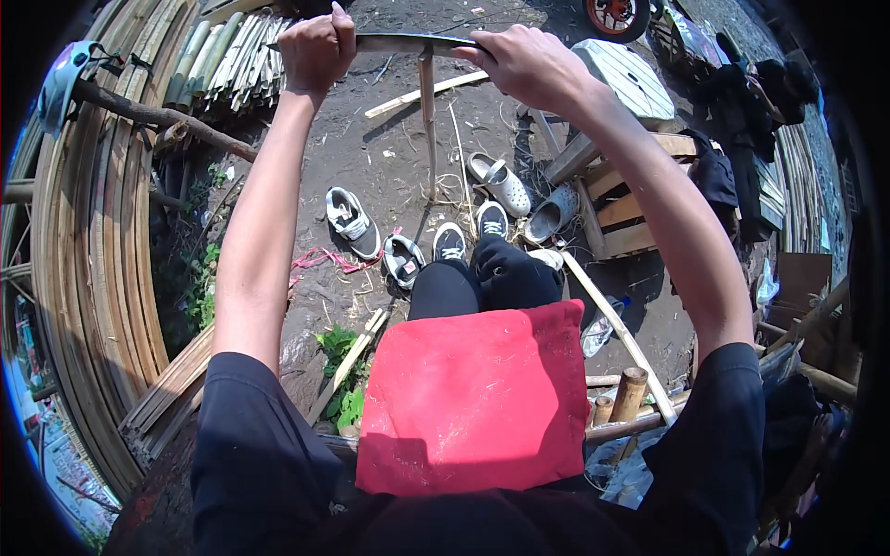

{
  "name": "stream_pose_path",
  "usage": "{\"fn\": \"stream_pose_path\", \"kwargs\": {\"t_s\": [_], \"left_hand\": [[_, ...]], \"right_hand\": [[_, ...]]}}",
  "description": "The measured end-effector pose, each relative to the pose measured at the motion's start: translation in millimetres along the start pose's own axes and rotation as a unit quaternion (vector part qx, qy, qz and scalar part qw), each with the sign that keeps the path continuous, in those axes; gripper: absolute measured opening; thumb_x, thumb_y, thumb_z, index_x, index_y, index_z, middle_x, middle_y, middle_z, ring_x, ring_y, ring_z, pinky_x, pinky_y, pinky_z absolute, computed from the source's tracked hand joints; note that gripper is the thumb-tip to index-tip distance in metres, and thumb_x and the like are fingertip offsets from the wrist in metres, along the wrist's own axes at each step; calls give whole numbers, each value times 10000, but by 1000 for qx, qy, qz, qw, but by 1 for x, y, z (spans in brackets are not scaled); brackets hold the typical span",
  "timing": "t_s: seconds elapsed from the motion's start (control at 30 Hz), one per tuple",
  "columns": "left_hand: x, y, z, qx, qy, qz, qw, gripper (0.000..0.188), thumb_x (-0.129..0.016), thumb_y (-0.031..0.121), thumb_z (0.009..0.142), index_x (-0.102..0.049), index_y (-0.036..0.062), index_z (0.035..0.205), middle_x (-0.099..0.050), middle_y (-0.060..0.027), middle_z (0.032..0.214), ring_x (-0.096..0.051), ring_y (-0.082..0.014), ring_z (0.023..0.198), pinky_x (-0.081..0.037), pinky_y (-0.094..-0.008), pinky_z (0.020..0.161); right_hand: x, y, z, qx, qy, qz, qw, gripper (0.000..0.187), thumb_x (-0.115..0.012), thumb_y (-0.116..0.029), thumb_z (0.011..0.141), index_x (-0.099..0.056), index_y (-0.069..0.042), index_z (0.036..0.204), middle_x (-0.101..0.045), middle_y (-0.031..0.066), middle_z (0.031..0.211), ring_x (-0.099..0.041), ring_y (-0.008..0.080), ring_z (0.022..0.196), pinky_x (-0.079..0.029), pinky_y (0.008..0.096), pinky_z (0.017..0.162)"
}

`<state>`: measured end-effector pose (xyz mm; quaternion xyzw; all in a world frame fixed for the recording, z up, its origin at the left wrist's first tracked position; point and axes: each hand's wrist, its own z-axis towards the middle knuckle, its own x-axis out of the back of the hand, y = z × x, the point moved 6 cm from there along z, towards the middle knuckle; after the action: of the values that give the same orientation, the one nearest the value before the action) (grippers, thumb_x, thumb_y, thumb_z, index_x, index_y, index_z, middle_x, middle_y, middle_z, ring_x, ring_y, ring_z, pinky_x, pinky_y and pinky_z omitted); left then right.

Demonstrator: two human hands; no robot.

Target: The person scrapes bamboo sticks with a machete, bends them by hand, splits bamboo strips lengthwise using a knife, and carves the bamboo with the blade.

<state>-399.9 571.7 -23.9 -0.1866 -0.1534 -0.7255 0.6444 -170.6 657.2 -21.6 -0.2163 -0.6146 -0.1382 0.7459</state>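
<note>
Helmet (63, 85): pale, at the end of a branch (176, 118), its outer side close to the dark rim.
Long strips (97, 232): a tall stack, upper ends cut off by the picture's edge.
Short strips (246, 69): a bundle, partly hidden behind the left hand.
Left hand (317, 51): clenched around the left part of the blade; whether a handle lies inside cannot be told.
Loose sneakers (352, 222): two, near the worn shoes (450, 243).
Red cloth (473, 398): over the lap, hiding the thighs.
Blade (399, 42): dark, spanning the two hands, both end parts covered by fingers.
Stick (427, 120): beneath the blade, meeting its lower edge; whether it is cut into is too small to tell.
Right hand (528, 65): grasping the blade's right part, fingers partly hidden.
Clogs (502, 183): two, grey, right of the feet.
Wheel (616, 14): orange-centred, cut by the upper edge.
White block (623, 82): partly behind the right forearm.
Wooden seat (623, 208): slatted, partly hidden by that arm.
Dark heap (742, 102): contents hard to make out.
Ground (371, 148): bare earth, sunlit outdoors, strewn with scraps.
</note>
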Motion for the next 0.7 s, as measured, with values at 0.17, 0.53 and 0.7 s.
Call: {"fn": "stream_pose_path", "kwargs": {"t_s": [0.17,0.53,0.7], "left_hand": [[12,13,-5,5,-23,21,1000,426,-515,156,941,-552,57,529,-547,-107,506,-560,-292,443,-433,-374,454],[48,10,43,-50,-18,39,998,494,-478,223,989,-493,59,522,-485,-110,467,-476,-303,380,-357,-392,415],[70,18,41,-20,32,70,997,441,-483,174,976,-631,89,569,-551,-105,501,-511,-285,385,-383,-366,407]], "right_hand": [[6,-11,-14,-27,-34,10,999,434,-430,-444,1045,-649,-75,978,-685,179,802,-682,393,770,-544,497,677],[43,-16,-8,63,73,-10,995,312,-500,-337,1049,-667,-87,1130,-659,131,705,-654,262,585,-494,402,522],[59,-31,-23,156,148,14,976,295,-529,-338,1038,-654,-84,1119,-629,142,686,-631,275,577,-468,409,515]]}}
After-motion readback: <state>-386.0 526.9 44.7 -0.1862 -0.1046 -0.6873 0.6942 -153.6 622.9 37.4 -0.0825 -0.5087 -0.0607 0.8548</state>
